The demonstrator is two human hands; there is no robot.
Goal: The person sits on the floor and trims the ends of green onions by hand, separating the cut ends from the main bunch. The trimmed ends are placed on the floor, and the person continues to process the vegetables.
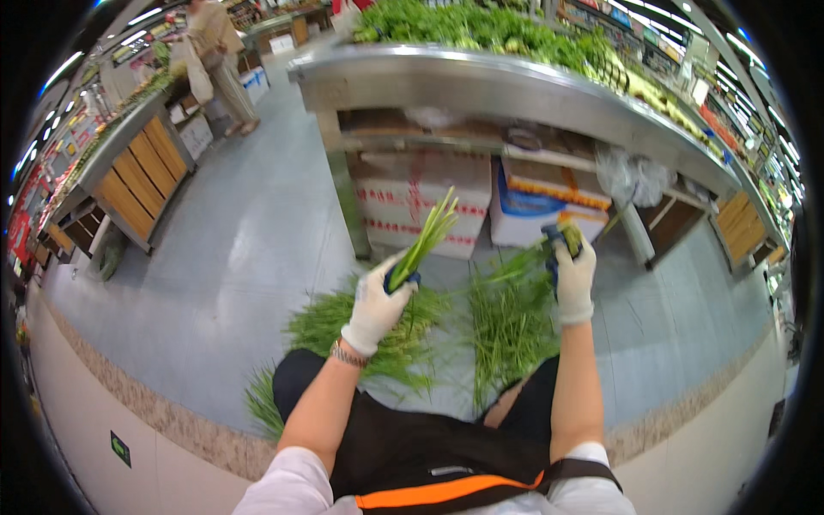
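My left hand, in a white work glove with dark blue palm coating, grips a small bunch of long thin green stalks, likely chives, tilted up to the right. My right hand, gloved the same way, is closed on a second bunch of greens; its blurred leaves trail down to the left. Below and between my hands, a loose pile of green stalks lies on the floor. Another pile lies to its right, under my right hand. More green tips show beside my left knee.
Ahead stands a metal-edged produce counter heaped with leafy greens. Beneath it are a white box with red print, a blue-and-white box and clear plastic bags. A person stands at far left near a wooden-fronted stand.
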